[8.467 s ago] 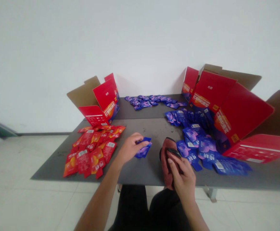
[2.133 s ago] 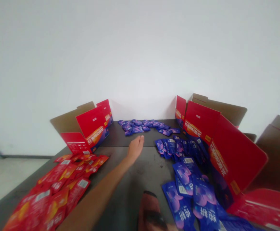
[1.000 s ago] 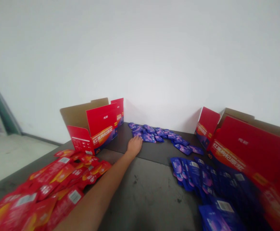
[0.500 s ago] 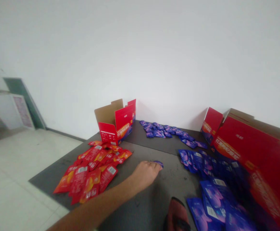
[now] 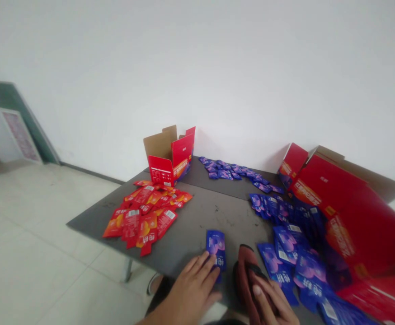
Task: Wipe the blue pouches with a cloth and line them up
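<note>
A blue-purple packet (image 5: 216,243) lies flat on the dark table, its long side pointing away from me. My left hand (image 5: 195,286) rests at its lower left with fingers stretched out, the fingertips touching it. My right hand (image 5: 274,304) closes around a reddish-brown item (image 5: 246,280) with a black band, whose exact kind I cannot make out. Just right of that hand lie several loose blue-purple packets (image 5: 311,273). A pile of red-orange packets (image 5: 148,216) is spread on the left part of the table.
An open red carton (image 5: 182,158) stands at the back left of the table (image 5: 197,212). Toward the right, a larger red carton (image 5: 340,194) sits behind the blue packets. More blue packets (image 5: 231,170) lie in a row near the white wall (image 5: 238,90).
My left hand has come back toward me from mid-table, and the blue packet it held now lies flat. My right hand has come into view on the reddish-brown item. The view has shifted.
</note>
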Demonstrator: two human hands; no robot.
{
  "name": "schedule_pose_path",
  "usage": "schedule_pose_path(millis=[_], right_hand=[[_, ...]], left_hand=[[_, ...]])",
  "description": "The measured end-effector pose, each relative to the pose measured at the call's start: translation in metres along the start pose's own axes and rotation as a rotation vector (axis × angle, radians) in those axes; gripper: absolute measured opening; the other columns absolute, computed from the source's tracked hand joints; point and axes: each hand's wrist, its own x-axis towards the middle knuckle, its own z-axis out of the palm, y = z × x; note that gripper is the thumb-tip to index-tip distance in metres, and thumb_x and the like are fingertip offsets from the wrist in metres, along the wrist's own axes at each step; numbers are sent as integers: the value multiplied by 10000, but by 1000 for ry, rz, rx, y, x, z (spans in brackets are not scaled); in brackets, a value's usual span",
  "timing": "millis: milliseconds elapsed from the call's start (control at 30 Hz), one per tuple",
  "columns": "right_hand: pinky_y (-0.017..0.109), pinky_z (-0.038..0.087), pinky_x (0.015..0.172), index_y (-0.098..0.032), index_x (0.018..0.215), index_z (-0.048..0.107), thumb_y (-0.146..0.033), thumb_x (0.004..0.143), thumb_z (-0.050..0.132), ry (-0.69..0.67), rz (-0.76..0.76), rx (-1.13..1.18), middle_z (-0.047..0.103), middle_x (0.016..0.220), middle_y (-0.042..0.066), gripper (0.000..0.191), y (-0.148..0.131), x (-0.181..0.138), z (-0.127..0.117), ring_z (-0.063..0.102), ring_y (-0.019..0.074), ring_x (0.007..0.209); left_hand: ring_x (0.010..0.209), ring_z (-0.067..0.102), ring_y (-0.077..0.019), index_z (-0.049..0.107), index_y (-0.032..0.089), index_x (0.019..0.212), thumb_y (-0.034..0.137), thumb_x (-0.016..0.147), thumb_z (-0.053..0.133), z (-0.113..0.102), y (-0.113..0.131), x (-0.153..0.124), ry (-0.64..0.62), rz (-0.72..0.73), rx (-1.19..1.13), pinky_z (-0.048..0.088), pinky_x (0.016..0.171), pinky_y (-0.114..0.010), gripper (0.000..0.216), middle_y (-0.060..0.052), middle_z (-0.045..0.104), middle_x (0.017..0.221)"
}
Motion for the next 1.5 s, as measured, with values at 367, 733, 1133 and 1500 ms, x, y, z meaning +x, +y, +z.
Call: schedule_pose_path(millis=[367,733,1133,1500], right_hand=[[392,557,979,-324,1181,777,-492,946,682,68,135,-20,761,1201,45,304,-40,30,4,708,247,1091],[366,539,923,-331,1195,758,-335,1020,611,-513,-396,-337,727,1104,49,229,-74,76,79,669,219,1039],[343,538,917,-331,1252,737,-369,1050,547,-436,-367,-502,710,1155,57,280,-94,98,68,660,216,1043],[344,552,908,-297,1242,755,-361,1035,574,-315,-296,-549,707,1099,80,282,-68,132,73,667,218,1006]], left_hand=[[1525,367,-227,526,159,1491,238,1098,438,27,6,-34,87,90,-16,361,1178,-413,411,-54,470,1613],[1150,684,-223,691,129,1237,196,1114,303,12,-1,-44,164,77,-243,437,1074,-423,413,-92,760,1202],[1176,691,-208,702,149,1216,181,1107,360,13,5,-38,202,14,-298,475,1041,-387,360,-79,766,1207],[1287,635,-185,689,157,1245,186,1113,353,13,3,-37,232,14,-323,485,1048,-364,362,-63,732,1307]])
